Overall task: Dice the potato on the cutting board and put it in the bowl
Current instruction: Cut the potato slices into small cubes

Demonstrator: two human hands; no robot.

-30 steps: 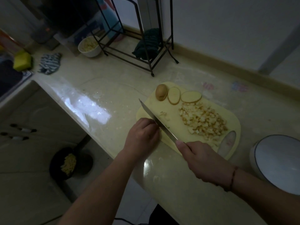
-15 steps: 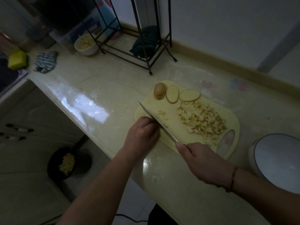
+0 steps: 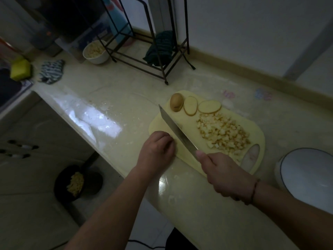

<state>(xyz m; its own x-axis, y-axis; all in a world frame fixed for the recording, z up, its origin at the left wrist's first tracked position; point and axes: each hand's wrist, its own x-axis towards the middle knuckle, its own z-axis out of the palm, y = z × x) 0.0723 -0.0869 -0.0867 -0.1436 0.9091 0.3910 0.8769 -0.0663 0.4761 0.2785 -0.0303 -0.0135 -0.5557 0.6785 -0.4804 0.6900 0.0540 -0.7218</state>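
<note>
Change since one second ago: the loose bits that lay by the blade on the cutting board (image 3: 163,123) are gone from view, and the knife (image 3: 177,131) lies flatter and closer to the diced pile. Judged meaning: the stray pieces have been swept up, so the current slice is diced.

Left to right:

- Small bowl (image 3: 96,52), far left rear of the table (image 3: 111,91), already holds potato pieces and sits well apart from the board.
- Left hand (image 3: 156,150) rests with fingers curled on the board's near left corner. Whether it holds anything cannot be told.
- Potato end (image 3: 176,105) and two slices (image 3: 209,106) remain uncut at the board's far edge.
- Right hand (image 3: 223,173) grips the knife handle.
- Diced pile (image 3: 222,133) occupies the board's right half.
- Large white bowl (image 3: 306,175) stands just beside the board's right end.

The board's near edge overhangs the table's rounded front edge. Open table lies left of the board.
</note>
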